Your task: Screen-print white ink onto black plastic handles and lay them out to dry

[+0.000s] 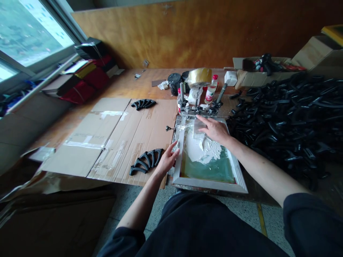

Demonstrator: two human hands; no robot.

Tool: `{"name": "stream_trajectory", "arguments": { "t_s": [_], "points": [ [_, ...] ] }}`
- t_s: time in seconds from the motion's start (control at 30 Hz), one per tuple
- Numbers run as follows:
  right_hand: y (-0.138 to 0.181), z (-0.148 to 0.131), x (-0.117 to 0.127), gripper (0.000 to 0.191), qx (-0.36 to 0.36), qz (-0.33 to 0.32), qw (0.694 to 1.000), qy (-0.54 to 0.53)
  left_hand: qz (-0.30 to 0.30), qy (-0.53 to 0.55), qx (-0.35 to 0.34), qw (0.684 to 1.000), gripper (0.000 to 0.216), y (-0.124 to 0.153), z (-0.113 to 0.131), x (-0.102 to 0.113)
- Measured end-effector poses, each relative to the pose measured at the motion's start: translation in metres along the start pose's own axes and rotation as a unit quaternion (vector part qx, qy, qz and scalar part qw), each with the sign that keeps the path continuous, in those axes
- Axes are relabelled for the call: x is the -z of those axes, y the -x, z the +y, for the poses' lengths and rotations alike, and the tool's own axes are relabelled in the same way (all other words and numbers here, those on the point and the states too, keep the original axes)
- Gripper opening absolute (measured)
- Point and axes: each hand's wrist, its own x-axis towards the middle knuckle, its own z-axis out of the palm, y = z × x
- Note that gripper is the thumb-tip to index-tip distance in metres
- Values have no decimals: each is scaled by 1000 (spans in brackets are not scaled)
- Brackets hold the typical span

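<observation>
White paste (209,152): we see it heaped and smeared over the green screen (206,172), inside the pale frame (209,184).
Right hand (216,131): ours, fingers closed on the translucent scraper (198,129), index finger stretched out toward the metal clamp (198,111).
Scraper spot: at the far part of the screen, beside the thickest paste.
Left hand (167,159): ours, half open, thumb and fingers parted, nothing visible in its hold; it is just beside the frame's left side, and we cannot tell whether it touches.
Cardboard (120,132): flat on the wooden table (120,84) to our left, bearing a nearer fan of black curved pieces (146,158) and a farther group (144,104).
Black pile (284,121): heaped right of the frame.
Beyond the clamp: tape roll (199,77), red-capped bottle (211,91).
</observation>
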Motion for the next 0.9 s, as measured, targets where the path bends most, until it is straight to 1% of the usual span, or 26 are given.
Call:
{"name": "stream_trajectory", "arguments": {
  "t_s": [0.07, 0.1, 0.17, 0.2, 0.27, 0.3, 0.33, 0.37, 0.4, 0.43, 0.47, 0.5, 0.53, 0.57, 0.6, 0.63, 0.67, 0.73, 0.77, 0.8, 0.83, 0.87, 0.9],
  "points": [
    [-12, 27, 20, 49, -45, 51, 998, -12, 6, 48, -15, 999, 67, 3, 26, 2],
    [-12, 44, 28, 43, -77, 80, 993, -29, 7, 75, -24, 997, 66, 2, 40, 1],
    [-1, 79, 36, 37, -169, 117, 977, -64, 24, 130, -67, 989, 65, -4, 67, 0],
    [8, 92, 34, 35, -216, 118, 966, -76, 35, 151, -99, 983, 62, -9, 80, -2],
    [32, 104, 17, 34, -281, 94, 951, -90, 51, 180, -168, 968, 54, -21, 102, -6],
    [44, 102, 3, 33, -287, 69, 950, -100, 49, 191, -194, 961, 52, -26, 111, -8],
    [56, 94, -13, 32, -270, 40, 956, -107, 45, 200, -209, 956, 51, -30, 117, -11],
    [67, 83, -30, 31, -238, 9, 965, -111, 46, 209, -216, 953, 51, -32, 120, -15],
    [76, 69, -46, 29, -185, -30, 977, -101, 59, 221, -216, 949, 52, -32, 118, -21],
    [83, 54, -60, 26, -133, -58, 987, -75, 78, 231, -205, 948, 53, -29, 112, -27],
    [88, 39, -70, 23, -91, -81, 992, -42, 86, 237, -174, 952, 55, -25, 101, -34],
    [91, 24, -77, 20, -69, -97, 993, -5, 68, 236, -116, 962, 56, -19, 87, -42],
    [93, 9, -81, 17, -70, -104, 992, 26, 31, 227, -39, 973, 58, -11, 69, -50],
    [94, -4, -83, 14, -82, -106, 990, 45, -27, 212, 52, 976, 59, -3, 51, -59],
    [95, -18, -82, 13, -90, -104, 989, 53, -79, 200, 132, 968, 59, 6, 32, -67],
    [96, -31, -80, 12, -81, -100, 990, 50, -96, 209, 175, 957, 58, 15, 15, -74],
    [98, -42, -78, 12, -50, -97, 993, 37, -94, 232, 194, 948, 57, 22, 1, -79],
    [102, -57, -72, 12, 55, -104, 993, -9, -36, 292, 185, 938, 53, 34, -20, -80],
    [105, -58, -67, 13, 98, -110, 989, -31, -5, 310, 173, 935, 50, 38, -27, -76],
    [108, -52, -62, 14, 118, -113, 986, -42, 29, 313, 163, 935, 49, 41, -33, -67],
    [112, -40, -55, 15, 108, -110, 987, -33, 67, 303, 158, 937, 47, 43, -39, -55],
    [116, -22, -48, 16, 73, -102, 992, -4, 107, 286, 155, 940, 45, 45, -46, -39],
    [119, 1, -40, 18, 20, -87, 995, 43, 150, 265, 153, 940, 45, 47, -56, -21]
  ]
}}
